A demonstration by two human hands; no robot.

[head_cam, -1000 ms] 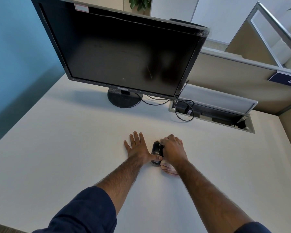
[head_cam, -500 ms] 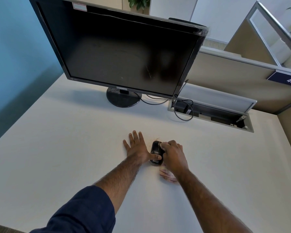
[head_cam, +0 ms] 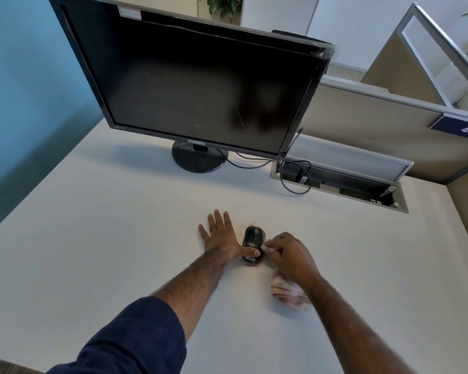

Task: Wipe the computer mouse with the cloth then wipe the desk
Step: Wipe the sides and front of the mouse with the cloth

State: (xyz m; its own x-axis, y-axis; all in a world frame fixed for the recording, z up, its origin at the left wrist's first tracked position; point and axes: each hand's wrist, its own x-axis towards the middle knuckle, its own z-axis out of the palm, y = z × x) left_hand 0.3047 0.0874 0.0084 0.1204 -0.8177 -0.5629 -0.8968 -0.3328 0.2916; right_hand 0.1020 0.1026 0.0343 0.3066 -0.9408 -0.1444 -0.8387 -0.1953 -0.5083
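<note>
The small black plastic computer mouse (head_cam: 252, 244) lay mid-desk on the white laminate desk (head_cam: 92, 238), toward its front edge. The left hand (head_cam: 220, 236) rested flat, fingers spread, thumb on the mouse. The right hand (head_cam: 289, 256) was closed, gripping the pink-striped white cloth (head_cam: 288, 292) against the mouse's right side.

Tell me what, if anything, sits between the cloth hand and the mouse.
Nothing visible does. The right hand holds the pink cloth bunched beneath it, its fingertips at the right side of the black mouse. The left hand lies flat on the desk, its thumb pressing the mouse's near end from the other side.
</note>
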